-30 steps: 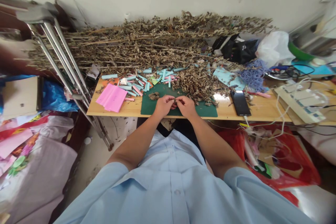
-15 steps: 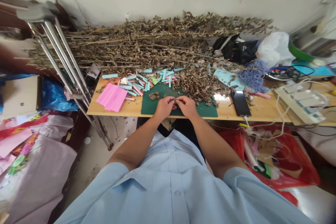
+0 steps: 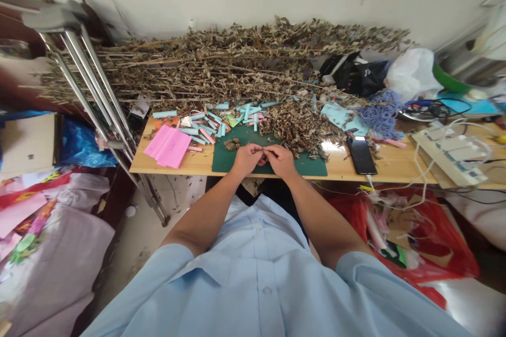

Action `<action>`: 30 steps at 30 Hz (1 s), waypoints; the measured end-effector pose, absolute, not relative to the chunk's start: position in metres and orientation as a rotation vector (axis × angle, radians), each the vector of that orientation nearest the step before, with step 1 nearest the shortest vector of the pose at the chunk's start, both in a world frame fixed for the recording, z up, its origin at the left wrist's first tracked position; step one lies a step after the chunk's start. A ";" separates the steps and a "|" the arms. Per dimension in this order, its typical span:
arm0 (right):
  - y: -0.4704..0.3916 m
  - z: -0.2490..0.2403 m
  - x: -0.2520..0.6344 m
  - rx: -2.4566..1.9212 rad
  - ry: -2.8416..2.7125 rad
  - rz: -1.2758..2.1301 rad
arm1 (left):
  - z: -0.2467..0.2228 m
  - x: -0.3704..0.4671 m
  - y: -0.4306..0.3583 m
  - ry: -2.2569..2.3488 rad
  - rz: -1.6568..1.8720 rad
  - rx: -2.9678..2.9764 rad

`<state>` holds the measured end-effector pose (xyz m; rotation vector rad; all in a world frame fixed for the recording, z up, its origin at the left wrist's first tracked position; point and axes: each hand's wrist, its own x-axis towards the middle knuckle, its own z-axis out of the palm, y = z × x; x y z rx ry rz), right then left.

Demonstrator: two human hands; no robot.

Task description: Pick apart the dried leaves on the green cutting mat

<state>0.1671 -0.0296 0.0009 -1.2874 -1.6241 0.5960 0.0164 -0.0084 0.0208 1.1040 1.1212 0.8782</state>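
Observation:
Over the front of the green mat (image 3: 312, 167), my left hand (image 3: 249, 159) and my right hand (image 3: 279, 159) meet fingertip to fingertip. Both are closed in a pinch, and whatever lies between the fingers is too small to make out. A small clump of dried leaf (image 3: 232, 144) rests on the mat just left of my left hand. Behind my right hand is a heap of loose dried leaves (image 3: 296, 125), partly on the mat. Rolled blue and pink paper tubes (image 3: 209, 124) lie scattered behind and left of the mat.
Pink paper sheets (image 3: 168, 146) lie at the left of the wooden table (image 3: 197, 164). Long dried stalks (image 3: 221, 68) stretch along the back. A phone (image 3: 361, 156) and a power strip (image 3: 448, 155) are at the right. Metal crutches (image 3: 93, 84) lean at the left edge.
My hands have shifted very slightly, and the fingers of my left hand have changed their pose a little. The objects on the table look the same.

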 end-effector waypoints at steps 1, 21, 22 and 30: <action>-0.030 0.000 0.167 -1.317 -1.630 0.584 | 0.021 0.017 -0.008 1.134 0.868 1.101; -0.028 0.005 0.167 -1.356 -1.457 0.776 | 0.013 0.015 -0.005 1.083 0.931 1.006; -0.028 0.005 0.166 -1.320 -1.505 0.733 | 0.013 0.015 -0.005 1.077 0.933 1.010; -0.027 -0.004 0.165 -1.346 -1.534 0.699 | 0.019 0.015 -0.007 1.081 0.911 0.972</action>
